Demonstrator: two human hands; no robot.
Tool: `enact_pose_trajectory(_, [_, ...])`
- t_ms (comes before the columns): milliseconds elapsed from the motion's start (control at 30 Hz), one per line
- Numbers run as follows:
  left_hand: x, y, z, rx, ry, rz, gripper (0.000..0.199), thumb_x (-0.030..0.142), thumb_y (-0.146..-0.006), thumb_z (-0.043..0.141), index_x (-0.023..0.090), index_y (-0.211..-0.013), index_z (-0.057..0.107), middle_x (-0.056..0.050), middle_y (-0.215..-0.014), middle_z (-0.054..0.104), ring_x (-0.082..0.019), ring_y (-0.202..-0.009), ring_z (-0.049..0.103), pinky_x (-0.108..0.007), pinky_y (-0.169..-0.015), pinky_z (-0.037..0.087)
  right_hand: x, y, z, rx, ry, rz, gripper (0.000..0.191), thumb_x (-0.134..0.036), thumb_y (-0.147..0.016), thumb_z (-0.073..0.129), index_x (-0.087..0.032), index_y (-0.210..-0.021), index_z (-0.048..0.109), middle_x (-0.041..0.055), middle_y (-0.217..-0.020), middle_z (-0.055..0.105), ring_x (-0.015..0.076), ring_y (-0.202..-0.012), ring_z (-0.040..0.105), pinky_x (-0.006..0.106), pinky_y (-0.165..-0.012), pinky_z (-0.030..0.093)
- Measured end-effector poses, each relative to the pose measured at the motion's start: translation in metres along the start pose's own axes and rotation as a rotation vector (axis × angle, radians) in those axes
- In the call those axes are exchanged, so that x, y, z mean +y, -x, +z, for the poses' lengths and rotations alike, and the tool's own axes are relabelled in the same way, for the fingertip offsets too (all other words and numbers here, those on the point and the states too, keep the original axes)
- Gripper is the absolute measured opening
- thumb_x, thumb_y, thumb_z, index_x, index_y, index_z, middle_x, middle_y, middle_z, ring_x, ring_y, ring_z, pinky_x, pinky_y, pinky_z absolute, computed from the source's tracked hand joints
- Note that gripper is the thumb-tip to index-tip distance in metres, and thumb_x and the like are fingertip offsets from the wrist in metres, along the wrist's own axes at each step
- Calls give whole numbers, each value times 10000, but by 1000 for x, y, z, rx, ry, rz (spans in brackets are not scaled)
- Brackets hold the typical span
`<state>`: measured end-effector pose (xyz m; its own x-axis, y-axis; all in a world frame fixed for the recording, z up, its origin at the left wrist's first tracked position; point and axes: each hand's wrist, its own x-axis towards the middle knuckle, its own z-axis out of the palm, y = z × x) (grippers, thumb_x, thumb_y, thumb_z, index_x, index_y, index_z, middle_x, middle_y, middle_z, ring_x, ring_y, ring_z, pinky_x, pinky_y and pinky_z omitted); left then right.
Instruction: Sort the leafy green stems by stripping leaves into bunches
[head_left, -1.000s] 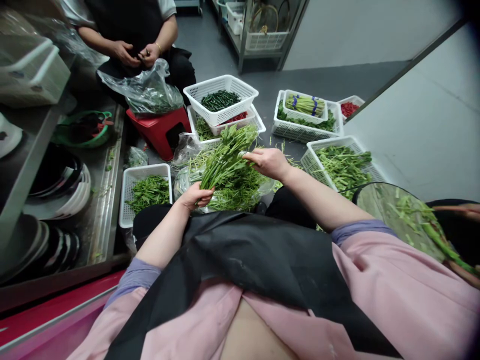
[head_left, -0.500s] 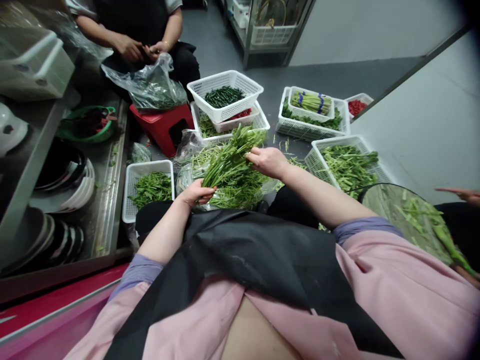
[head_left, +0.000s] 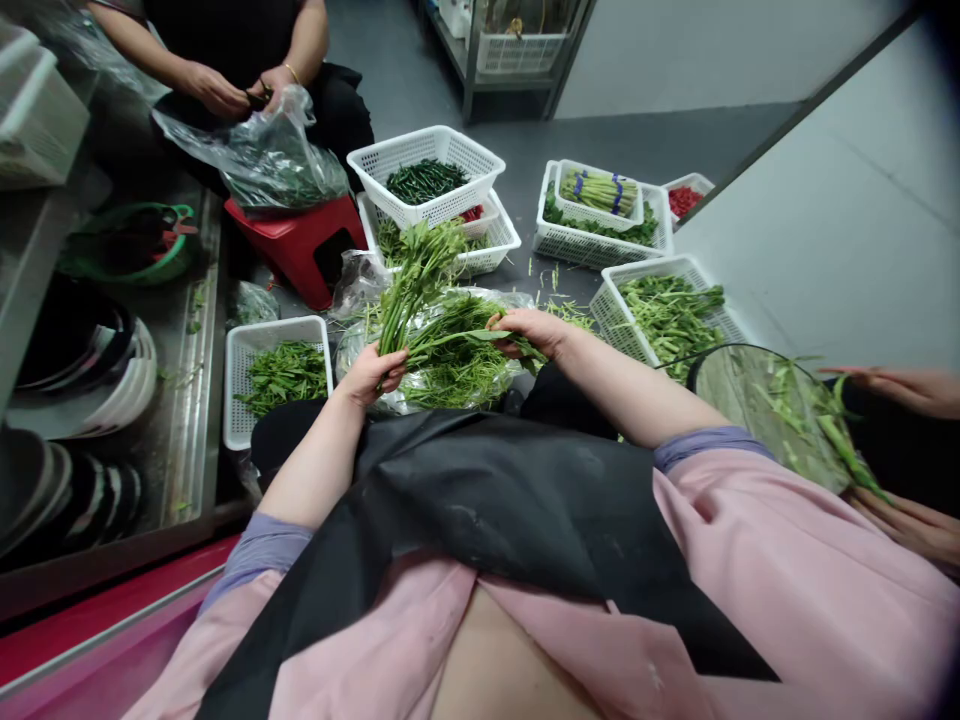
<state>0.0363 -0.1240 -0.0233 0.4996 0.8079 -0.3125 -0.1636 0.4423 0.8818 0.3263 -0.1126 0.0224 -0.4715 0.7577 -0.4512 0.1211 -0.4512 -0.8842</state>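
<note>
A bunch of leafy green stems [head_left: 409, 285] stands up from my left hand [head_left: 373, 372], whose fingers are wrapped round its lower end. My right hand [head_left: 529, 333] is closed on leafy green stalks [head_left: 480, 337] that stretch across toward my left hand. Below both hands a heap of loose greens [head_left: 465, 375] lies on clear plastic. Left of my left hand, a white basket [head_left: 232, 400] holds cut greens.
Ahead are stacked white baskets [head_left: 491, 165] and a red stool [head_left: 262, 245] bearing a plastic bag. A person [head_left: 217, 92] sits beyond it. Another person's hand [head_left: 911, 390] is at the right beside a round net of greens [head_left: 739, 395]. Metal shelving [head_left: 187, 420] stands left.
The bunch in my left hand is more upright. My right hand has pulled stalks away from it, lower and to the right. The view has shifted a little.
</note>
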Motion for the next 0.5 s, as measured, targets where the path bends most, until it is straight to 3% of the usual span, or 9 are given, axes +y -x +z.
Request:
enact_pose_trajectory(67, [-1,0,1,-5,-23,6,460,424,-616,827,173,-748,465,102,-453,401,-17,-312,302,-155,-320,200,9,-4,5,40,-121,5,166,-295,-672,592,-202,-695,456,-71,-438,401,73,-379,326,216,-382,262])
enact_pose_trajectory(133, [-2,0,2,-15,-41,3,466,428,-597,836,165,-774,494,100,-448,408,-22,-312,303,-162,-319,200,16,-8,7,175,-211,-13,179,-292,-670,591,-207,-683,434,-73,-462,397,71,-388,342,214,-387,277])
enact_pose_trajectory(233, [-4,0,2,-32,-64,-8,466,428,-589,840,161,-777,507,95,-444,412,-25,-313,300,-172,-317,197,19,-11,-6,584,-259,-125,184,-291,-692,585,-211,-674,419,-71,-503,401,72,-414,381,210,-406,303])
enact_pose_trajectory(300, [-5,0,1,-35,-75,-13,456,428,-598,835,162,-762,503,91,-441,416,-28,-311,305,-176,-317,194,14,-7,-19,882,-200,-286,182,-310,-723,582,-215,-692,429,-63,-528,426,82,-442,422,212,-429,331])
enact_pose_trajectory(333, [-5,0,1,-36,-78,-16,451,428,-601,833,163,-755,501,89,-438,416,-30,-311,309,-177,-318,193,10,-4,-24,957,-136,-375,182,-333,-740,584,-216,-711,448,-56,-549,456,89,-462,449,216,-449,354])
enact_pose_trajectory(400, [-5,0,1,-42,-84,-26,448,426,-600,833,162,-743,501,87,-432,413,-31,-311,313,-179,-320,193,-1,3,-26,887,61,-485,204,-395,-763,600,-208,-773,517,-34,-611,533,102,-508,501,233,-502,401])
enact_pose_trajectory(500, [-4,-1,3,-51,-93,-23,454,422,-585,841,161,-725,498,84,-423,412,-31,-314,313,-180,-323,195,-17,7,-9,452,441,-389,286,-431,-734,667,-172,-853,637,2,-698,626,115,-583,549,253,-584,435])
